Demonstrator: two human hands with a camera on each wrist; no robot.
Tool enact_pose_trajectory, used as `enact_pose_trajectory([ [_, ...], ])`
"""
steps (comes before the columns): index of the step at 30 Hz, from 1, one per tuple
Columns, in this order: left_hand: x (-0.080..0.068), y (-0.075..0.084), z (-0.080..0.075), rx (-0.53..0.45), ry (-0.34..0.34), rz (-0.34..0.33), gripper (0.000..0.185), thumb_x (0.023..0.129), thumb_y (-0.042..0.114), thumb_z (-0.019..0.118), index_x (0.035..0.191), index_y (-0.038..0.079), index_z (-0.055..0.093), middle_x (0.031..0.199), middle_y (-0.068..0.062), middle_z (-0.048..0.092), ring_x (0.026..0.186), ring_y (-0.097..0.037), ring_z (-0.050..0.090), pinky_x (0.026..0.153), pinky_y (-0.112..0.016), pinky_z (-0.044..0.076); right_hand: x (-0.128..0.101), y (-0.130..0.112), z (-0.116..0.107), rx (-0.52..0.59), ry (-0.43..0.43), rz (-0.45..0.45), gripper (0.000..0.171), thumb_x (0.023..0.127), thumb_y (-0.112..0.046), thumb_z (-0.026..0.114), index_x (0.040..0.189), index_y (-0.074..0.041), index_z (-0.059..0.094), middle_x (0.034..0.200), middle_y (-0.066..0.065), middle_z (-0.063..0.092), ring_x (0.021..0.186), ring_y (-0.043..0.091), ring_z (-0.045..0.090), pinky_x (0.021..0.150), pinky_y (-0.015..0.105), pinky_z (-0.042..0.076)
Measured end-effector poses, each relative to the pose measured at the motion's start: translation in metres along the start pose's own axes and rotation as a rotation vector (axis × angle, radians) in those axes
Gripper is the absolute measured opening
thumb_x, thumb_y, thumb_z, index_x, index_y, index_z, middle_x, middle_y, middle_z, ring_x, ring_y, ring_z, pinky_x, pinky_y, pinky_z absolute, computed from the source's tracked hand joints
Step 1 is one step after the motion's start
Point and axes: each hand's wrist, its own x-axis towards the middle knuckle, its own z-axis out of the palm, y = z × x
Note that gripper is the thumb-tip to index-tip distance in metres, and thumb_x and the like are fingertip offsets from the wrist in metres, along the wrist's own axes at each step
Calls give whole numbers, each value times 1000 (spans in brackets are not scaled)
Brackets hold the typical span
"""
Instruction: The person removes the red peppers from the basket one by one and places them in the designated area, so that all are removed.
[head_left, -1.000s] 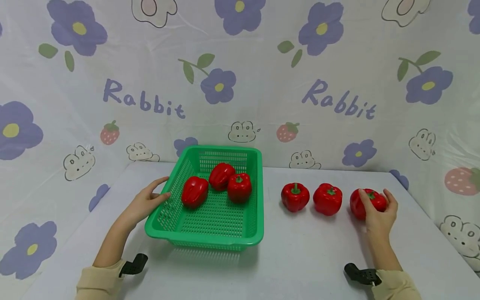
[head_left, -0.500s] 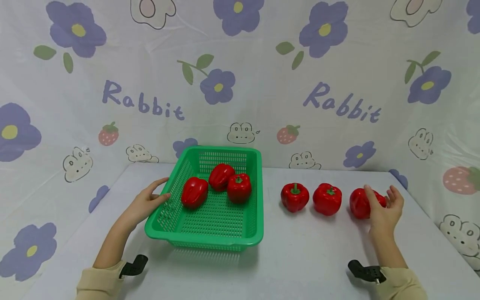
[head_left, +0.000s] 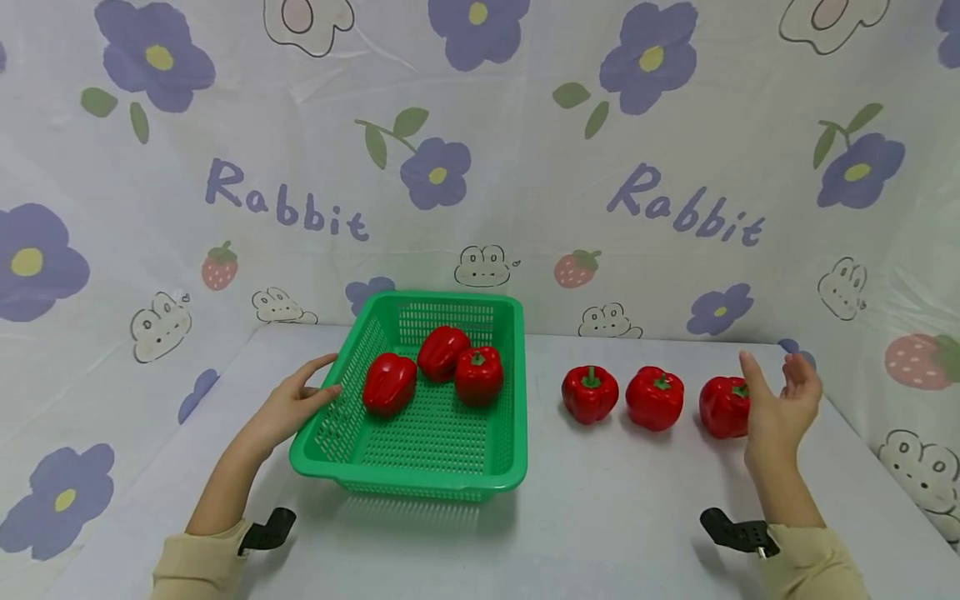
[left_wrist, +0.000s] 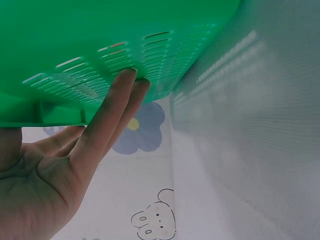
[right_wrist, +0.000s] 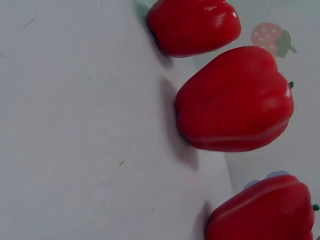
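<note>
A green slatted basket (head_left: pixel 510 400) holds three red bell peppers (head_left: pixel 389 383) (head_left: pixel 442 352) (head_left: pixel 478 375). My left hand (head_left: pixel 296 402) rests with straight fingers against the basket's left wall; the left wrist view shows those fingers (left_wrist: pixel 117 107) pressed to the green plastic (left_wrist: pixel 125 40). Three more red peppers stand in a row on the table to the right (head_left: pixel 590 393) (head_left: pixel 655 398) (head_left: pixel 722 406). My right hand (head_left: pixel 780 400) hovers open just right of the rightmost pepper, holding nothing. The right wrist view shows only the three peppers (right_wrist: pixel 192 25) (right_wrist: pixel 232 100) (right_wrist: pixel 260 212).
The white table (head_left: pixel 615 517) is backed by a flowered cloth wall (head_left: pixel 525 167) that also wraps round both sides. Black wrist mounts (head_left: pixel 270 529) (head_left: pixel 738 533) sit near the front edge.
My right hand has let go of the rightmost pepper and lifted up and to the right, fingers spread. The pepper stays on the table. The left hand has not moved.
</note>
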Motion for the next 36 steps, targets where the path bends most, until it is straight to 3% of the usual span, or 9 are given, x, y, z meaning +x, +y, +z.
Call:
enact_pose_trajectory([
  [7, -1, 2, 0, 7, 5, -5, 65, 101, 31, 52, 156, 13, 21, 122, -34, 61, 84, -20, 71, 73, -32, 58, -3, -10, 17, 79, -21, -61, 67, 84, -16, 77, 141, -15, 42, 147, -2, 45, 143, 11, 32, 121, 18, 15],
  [13, 0, 3, 1, 13, 2, -10, 65, 101, 32, 52, 156, 14, 21, 121, -33, 62, 84, -20, 70, 73, -33, 58, -11, -21, 34, 87, -73, -29, 69, 84, -19, 77, 142, -15, 41, 146, -2, 44, 143, 10, 32, 121, 18, 16],
  [21, -1, 3, -1, -6, -1, -11, 66, 101, 32, 53, 156, 14, 21, 120, -33, 62, 82, -20, 71, 70, -31, 57, -25, -32, 55, 20, -179, 8, 73, 86, -30, 74, 147, -18, 35, 156, -1, 35, 148, 10, 26, 122, 22, 17],
  [36, -3, 6, -1, -8, -9, -3, 65, 102, 31, 52, 156, 13, 20, 119, -33, 62, 84, -20, 70, 71, -30, 56, -47, -37, 97, -83, -415, -21, 74, 89, -39, 69, 150, -21, 31, 159, -2, 33, 149, 12, 27, 121, 31, 24],
])
